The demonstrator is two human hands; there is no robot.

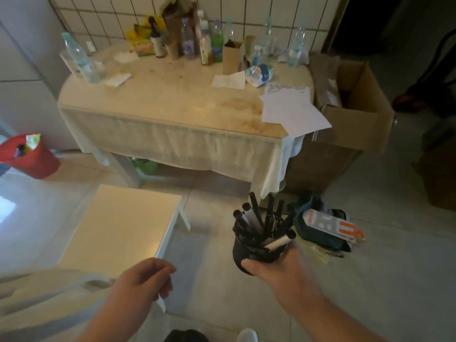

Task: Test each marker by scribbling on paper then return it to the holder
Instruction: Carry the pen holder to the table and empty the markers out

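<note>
White tiled wall (246,11) backing cream-clothed rounded table (172,99); low white square stool (118,223) sitting on pale tiled floor (370,280), dim light falling.

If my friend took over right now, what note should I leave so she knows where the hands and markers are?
Right hand: grips the black holder from below, up in the air over the floor.
Left hand: fingers loosely curled, holding nothing that can be seen.
Markers: all standing in the holder; none is out.
Paper: white sheets lie on the right end of the table, one hanging over the edge. The back sheet shows some writing, too blurred to read.
Done: no marker looks to be in testing now.
Left: likely set the holder down by the paper, then scribble with each marker and put it back.
</note>
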